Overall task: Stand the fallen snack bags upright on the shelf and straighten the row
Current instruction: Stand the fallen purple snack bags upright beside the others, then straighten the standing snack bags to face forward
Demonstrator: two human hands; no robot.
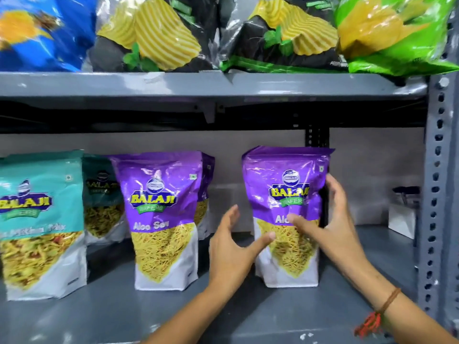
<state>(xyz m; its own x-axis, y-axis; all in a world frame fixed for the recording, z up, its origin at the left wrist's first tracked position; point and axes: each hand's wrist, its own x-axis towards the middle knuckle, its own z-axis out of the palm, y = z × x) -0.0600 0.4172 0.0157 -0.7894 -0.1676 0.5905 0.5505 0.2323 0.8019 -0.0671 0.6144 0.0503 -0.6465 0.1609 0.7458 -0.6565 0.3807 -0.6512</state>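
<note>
A purple Aloo Sev bag [280, 175] stands upright on the grey shelf [119, 316], right of centre. My right hand [335, 229] grips its right edge, thumb across the front and fingers behind. My left hand [231, 252] is spread at the bag's lower left, with only the thumb tip touching the front. To the left stands a second purple Aloo Sev bag [164, 219], with another purple bag [208, 175] behind it. Further left a teal mix bag [39, 219] stands upright in front of a second teal bag [101, 194].
The upper shelf edge [198, 84] carries large chip bags: blue [44, 33], black ones [154, 36] and green [397, 33]. A perforated steel post [437, 194] bounds the right side. A small white and dark box [403, 214] sits at the back right. A gap separates the two front purple bags.
</note>
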